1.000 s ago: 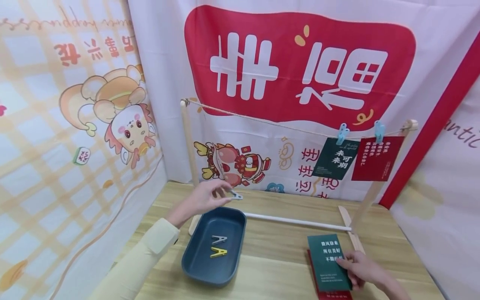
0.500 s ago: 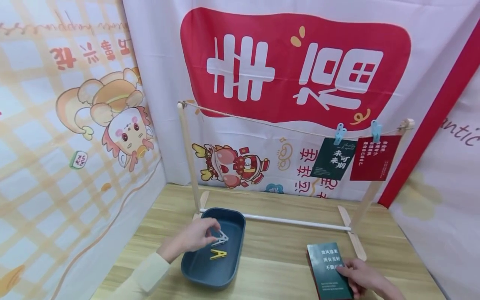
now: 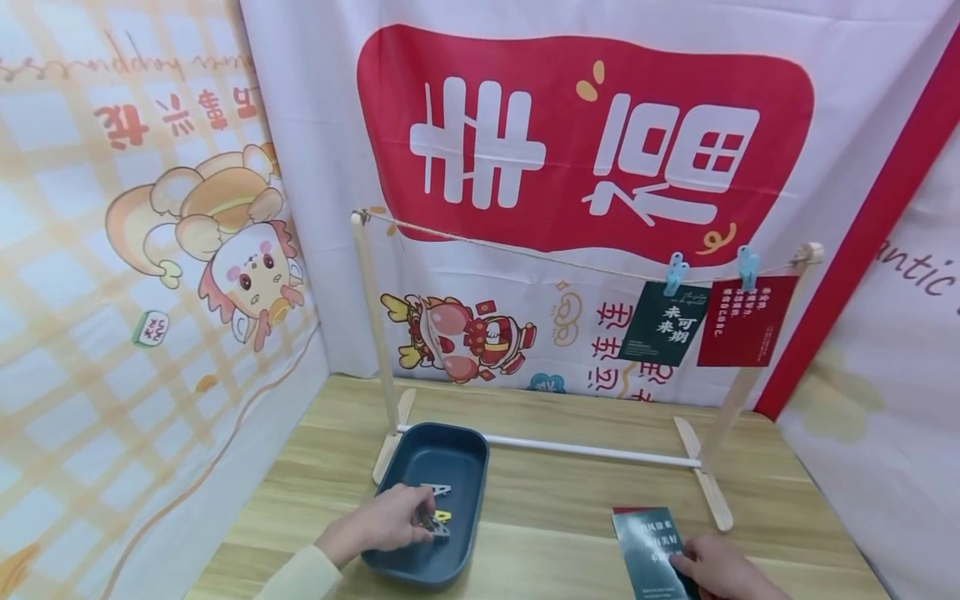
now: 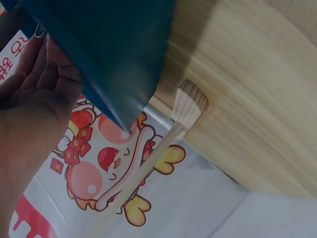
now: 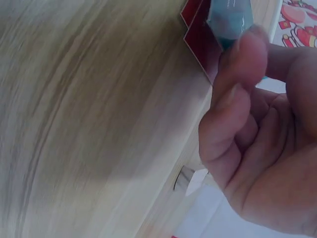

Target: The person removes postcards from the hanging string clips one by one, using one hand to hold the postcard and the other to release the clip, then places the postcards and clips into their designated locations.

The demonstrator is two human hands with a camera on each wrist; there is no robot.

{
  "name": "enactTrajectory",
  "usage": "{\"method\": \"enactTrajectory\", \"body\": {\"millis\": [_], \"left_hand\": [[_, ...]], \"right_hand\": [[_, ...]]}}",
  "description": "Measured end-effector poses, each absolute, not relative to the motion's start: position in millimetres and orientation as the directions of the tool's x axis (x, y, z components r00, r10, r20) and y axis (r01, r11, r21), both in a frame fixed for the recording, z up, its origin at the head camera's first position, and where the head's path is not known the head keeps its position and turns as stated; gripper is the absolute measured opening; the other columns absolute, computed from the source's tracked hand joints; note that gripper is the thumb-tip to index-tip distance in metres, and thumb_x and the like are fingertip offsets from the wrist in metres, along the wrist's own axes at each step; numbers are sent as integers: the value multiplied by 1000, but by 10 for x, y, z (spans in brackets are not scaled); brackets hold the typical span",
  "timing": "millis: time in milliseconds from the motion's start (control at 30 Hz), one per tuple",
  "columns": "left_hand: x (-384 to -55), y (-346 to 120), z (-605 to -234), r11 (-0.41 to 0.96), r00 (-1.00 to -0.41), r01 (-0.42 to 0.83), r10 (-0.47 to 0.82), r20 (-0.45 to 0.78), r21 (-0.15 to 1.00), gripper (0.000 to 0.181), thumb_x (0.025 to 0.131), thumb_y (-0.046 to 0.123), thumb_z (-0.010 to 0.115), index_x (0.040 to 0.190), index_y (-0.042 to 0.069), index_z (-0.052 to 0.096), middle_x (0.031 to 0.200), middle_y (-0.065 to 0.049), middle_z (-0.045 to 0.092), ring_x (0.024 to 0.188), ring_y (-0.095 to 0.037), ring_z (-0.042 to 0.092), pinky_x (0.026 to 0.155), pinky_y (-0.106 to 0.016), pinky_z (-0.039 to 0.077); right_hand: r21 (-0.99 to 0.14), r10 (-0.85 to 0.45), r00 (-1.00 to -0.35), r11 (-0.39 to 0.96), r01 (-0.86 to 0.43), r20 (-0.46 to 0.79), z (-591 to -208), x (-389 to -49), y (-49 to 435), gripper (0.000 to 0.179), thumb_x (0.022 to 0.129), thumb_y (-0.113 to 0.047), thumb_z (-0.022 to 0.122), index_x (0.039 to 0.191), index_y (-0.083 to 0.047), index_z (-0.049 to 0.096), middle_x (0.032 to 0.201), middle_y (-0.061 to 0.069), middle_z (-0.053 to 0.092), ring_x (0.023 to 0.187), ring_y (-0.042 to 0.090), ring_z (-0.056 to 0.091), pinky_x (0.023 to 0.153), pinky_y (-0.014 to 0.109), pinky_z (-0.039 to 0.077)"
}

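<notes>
My left hand (image 3: 393, 517) reaches into a dark blue tray (image 3: 480, 500) and pinches a grey clothespin (image 3: 440, 530) at its fingertips. In the tray, a yellow clothespin (image 3: 443, 516) lies partly behind it, and another grey clothespin (image 3: 437, 489) lies farther back. From the left wrist view, the tray wall (image 4: 114, 54) covers most of what the fingers hold. My right hand (image 3: 720, 568) pinches a dark green card (image 3: 647, 550) with white writing, thumb on top. Behind the green card shows the edge of a red card (image 3: 628, 509); red cards (image 5: 203, 42) also appear in the right wrist view.
A wooden frame (image 3: 375, 325) with a white bottom rod (image 3: 585, 447) stands at the back, a string (image 3: 517, 247) tied across its top. Light blue clothespins (image 3: 676, 273) hold a green card (image 3: 663, 325) and a red card (image 3: 746, 323) at the right end. Printed cloth hangs behind.
My left hand has come down from above the tray's far end into the tray, moving toward its near side with a clothespin. The right hand has lowered slightly with the green card.
</notes>
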State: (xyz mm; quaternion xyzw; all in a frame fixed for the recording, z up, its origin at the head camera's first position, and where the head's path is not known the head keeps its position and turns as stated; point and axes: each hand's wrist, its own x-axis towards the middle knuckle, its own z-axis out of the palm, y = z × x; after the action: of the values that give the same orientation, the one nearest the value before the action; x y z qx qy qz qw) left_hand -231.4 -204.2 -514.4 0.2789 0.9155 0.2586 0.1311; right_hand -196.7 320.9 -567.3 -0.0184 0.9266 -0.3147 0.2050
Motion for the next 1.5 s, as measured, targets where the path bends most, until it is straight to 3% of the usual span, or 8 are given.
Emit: {"method": "enactTrajectory", "body": {"millis": [167,400,567,733,933,1200,1367,1500], "left_hand": [[-2260,-2040,-5217,722,-809,434,575,-118,539,22,82,24,78,94,18,60,82,10,64,68,3,52,60,-19,45],[-2244,-2050,-5328,755,-809,428,565,-161,497,22,84,26,76,95,21,57,76,17,56,65,2,50,58,-19,43],[-2224,-2027,-5318,837,-830,418,510,-225,354,28,84,28,76,105,17,61,78,10,60,67,-5,54,60,-25,47],[-2203,-2000,-5341,886,-870,431,458,-183,169,41,79,29,79,113,12,63,84,-2,65,69,-12,57,59,-33,49],[-2228,-2002,-5350,907,-894,406,419,-157,109,43,79,28,79,115,9,64,81,-5,65,63,-13,52,55,-31,44],[-2275,-2008,-5318,884,-881,447,461,-108,136,46,81,35,77,117,10,62,83,-4,67,66,-15,59,57,-33,48],[-2345,-1968,-5235,824,-866,492,497,57,283,17,88,29,70,96,15,64,71,10,60,56,-1,49,49,-21,41],[-2420,-1909,-5117,758,-858,512,468,209,404,5,93,22,65,91,18,66,70,15,60,56,6,48,50,-15,41]], "right_hand": [[-483,-45,-914,859,171,-403,-5681,-1996,3111,29,90,-36,68,78,-9,67,62,0,54,58,16,52,55,27,37],[-382,-13,-914,911,156,-405,-5667,-1971,3093,33,91,-43,65,80,-12,65,65,0,57,59,16,52,56,29,37],[-329,-12,-926,936,122,-377,-5589,-1938,3058,33,92,-44,64,82,-13,65,69,-2,57,63,15,50,59,30,37],[-308,-3,-932,944,116,-363,-5586,-1937,3059,33,91,-44,65,80,-14,64,67,-2,56,62,15,49,58,29,35],[-308,4,-939,944,116,-344,-5616,-1946,3054,35,89,-47,66,77,-15,64,66,-3,56,61,15,50,57,29,36],[-331,0,-941,936,119,-339,-5642,-1979,3027,30,88,-46,67,79,-18,66,66,-3,57,61,14,51,57,29,38],[-366,-22,-929,922,124,-370,-5614,-2038,3022,25,90,-39,68,87,-14,68,71,-2,59,64,15,52,59,30,41],[-483,-65,-921,865,140,-384,-5527,-2095,3040,25,95,-33,63,96,-8,68,69,1,58,60,16,53,56,28,42]]}}
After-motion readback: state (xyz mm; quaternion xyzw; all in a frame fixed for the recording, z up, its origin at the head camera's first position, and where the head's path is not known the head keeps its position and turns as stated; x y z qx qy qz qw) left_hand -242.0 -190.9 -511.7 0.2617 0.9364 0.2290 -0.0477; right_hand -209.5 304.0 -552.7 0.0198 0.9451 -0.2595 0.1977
